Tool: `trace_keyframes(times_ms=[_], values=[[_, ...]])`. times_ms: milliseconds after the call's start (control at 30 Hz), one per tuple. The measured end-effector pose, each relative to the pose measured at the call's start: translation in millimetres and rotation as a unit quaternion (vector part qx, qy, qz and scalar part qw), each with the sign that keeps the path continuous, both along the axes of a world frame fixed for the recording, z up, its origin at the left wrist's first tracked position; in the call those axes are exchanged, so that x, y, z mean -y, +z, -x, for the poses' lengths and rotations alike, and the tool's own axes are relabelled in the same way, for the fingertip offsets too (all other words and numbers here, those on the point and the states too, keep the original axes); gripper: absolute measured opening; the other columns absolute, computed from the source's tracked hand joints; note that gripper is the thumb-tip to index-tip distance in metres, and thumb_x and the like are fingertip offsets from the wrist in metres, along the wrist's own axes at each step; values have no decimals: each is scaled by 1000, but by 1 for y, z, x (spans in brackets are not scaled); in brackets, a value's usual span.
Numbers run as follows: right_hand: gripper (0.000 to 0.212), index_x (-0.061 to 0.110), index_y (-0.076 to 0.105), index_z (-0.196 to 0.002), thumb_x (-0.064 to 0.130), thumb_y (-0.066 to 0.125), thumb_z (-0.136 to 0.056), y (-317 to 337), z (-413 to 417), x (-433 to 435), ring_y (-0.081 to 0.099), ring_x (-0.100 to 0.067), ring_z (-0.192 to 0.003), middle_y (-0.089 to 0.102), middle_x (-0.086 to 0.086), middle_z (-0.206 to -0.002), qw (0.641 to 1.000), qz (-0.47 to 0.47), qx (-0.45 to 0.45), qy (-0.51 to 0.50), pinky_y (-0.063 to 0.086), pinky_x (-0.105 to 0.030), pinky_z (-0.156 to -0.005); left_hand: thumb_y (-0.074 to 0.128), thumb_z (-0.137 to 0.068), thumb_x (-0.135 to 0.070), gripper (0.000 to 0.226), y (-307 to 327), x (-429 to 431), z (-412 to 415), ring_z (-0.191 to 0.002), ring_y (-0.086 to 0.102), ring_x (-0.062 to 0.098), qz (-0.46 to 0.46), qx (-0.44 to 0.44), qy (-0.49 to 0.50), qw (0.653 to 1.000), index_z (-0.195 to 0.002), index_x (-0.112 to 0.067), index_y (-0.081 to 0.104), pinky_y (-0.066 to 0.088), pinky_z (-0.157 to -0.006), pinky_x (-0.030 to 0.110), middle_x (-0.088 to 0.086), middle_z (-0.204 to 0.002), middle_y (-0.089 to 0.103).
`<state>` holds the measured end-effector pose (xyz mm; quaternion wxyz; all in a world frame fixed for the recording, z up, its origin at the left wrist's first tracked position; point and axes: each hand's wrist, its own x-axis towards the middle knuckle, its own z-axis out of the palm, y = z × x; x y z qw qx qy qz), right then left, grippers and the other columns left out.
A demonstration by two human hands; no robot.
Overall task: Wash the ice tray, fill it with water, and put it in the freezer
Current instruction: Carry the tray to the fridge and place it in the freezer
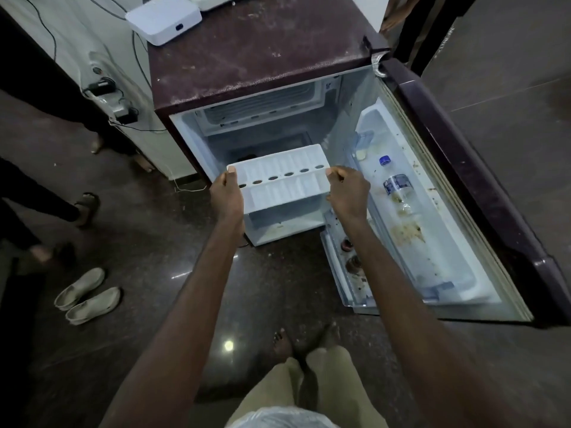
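Centrally, ice tray point(279, 180): a white tray with two rows of cells and a line of round holes down its middle is held roughly level before the open fridge, just toward 12 o'clock from the frame's centre; whether water is in it cannot be told.
Left hand point(227, 193): the tray's 9 o'clock end is gripped, thumb laid on the top corner, fingers curled beneath.
Right hand point(347, 193): the 3 o'clock end is gripped likewise, thumb on top, fingers wrapped round the edge.
Fridge point(262, 57): a small maroon-topped cabinet is seen at 12 o'clock, its white interior exposed behind the tray.
Freezer compartment point(262, 103): a ribbed box is set at the top of the interior, at 12 o'clock of the tray and apart from it.
Door point(463, 180): opened wide toward 3–4 o'clock, inner shelves stained.
Bottle point(397, 186): a blue-capped clear bottle is stood in the door shelf, at 3 o'clock of the right hand.
White box point(163, 18): placed on the fridge top at 11 o'clock.
Shoes point(88, 296): a pale pair is seen on the dark floor at 8 o'clock.
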<state>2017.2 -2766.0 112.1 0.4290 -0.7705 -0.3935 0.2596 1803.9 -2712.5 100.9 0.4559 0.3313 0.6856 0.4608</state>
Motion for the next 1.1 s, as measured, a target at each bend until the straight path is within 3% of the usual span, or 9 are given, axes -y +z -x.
trace_keyframes(times_ms=[100,233,467,567,667,800,900,967,1100], values=[[21,4,80,-102,20,66,-100,-14,0,-34,71,-22,-82,78,-12,-95,1000,-2,28,-7,63,-42,-77,54,-106,-40,30,-9,-26,-4,-73,50,8,11,-3,-7,1000,-93,-14,59,42,-71,28,-7,-81,55],[20,7,81,-106,20,67,-100,-36,-2,-83,74,-24,-84,79,-12,-97,999,10,36,-18,58,-33,-74,55,-105,-42,30,-22,-63,-9,-81,48,10,27,-4,12,1000,-106,-13,49,39,-79,30,-3,-95,53],[17,8,81,-94,9,64,-97,-71,-3,-161,72,-21,-82,77,-7,-88,1000,12,9,-28,62,-41,-74,62,-104,-23,10,-57,-115,-10,-96,58,13,-31,24,66,997,-99,-14,64,44,-89,25,-1,-102,64],[20,11,80,-90,6,62,-96,-83,-2,-189,72,-20,-83,78,-7,-90,999,8,17,-31,62,-38,-76,63,-100,-8,21,-68,-137,-12,-88,62,7,-50,58,90,993,-85,-22,68,46,-87,21,-3,-97,67],[21,11,81,-97,4,61,-96,-89,-2,-215,71,-21,-91,79,-8,-101,999,-9,23,-35,53,-28,-75,64,-99,-2,11,-82,-157,-16,-82,63,-2,-78,85,86,989,-100,-12,69,47,-83,14,1,-103,68],[24,11,80,-105,6,57,-99,-93,-6,-250,70,-15,-94,78,-5,-107,998,-21,36,-43,39,-16,-70,66,-97,-5,33,-89,-180,-23,-103,65,5,-105,26,64,992,-130,-6,68,48,-87,9,1,-121,71],[23,3,78,-112,9,59,-101,-97,-10,-276,72,-24,-98,77,-13,-110,998,-56,-1,-38,51,-22,-77,70,-95,-7,43,-95,-202,-22,-119,60,6,-114,-7,42,993,-138,-5,63,46,-100,15,1,-134,66],[20,6,79,-112,10,64,-99,-102,-14,-293,73,-19,-93,78,-11,-107,996,-73,-20,-41,49,-21,-69,75,-90,-11,54,-101,-216,-19,-124,60,7,-112,-11,12,994,-142,-5,59,48,-105,19,-1,-138,63],[16,6,82,-83,3,68,-90,-116,-14,-317,63,-13,-65,77,-7,-79,985,-155,46,-59,44,-26,-55,85,-86,-23,84,-110,-234,-17,-146,43,12,-116,-28,-57,991,-156,-6,42,42,-118,27,4,-161,44]])
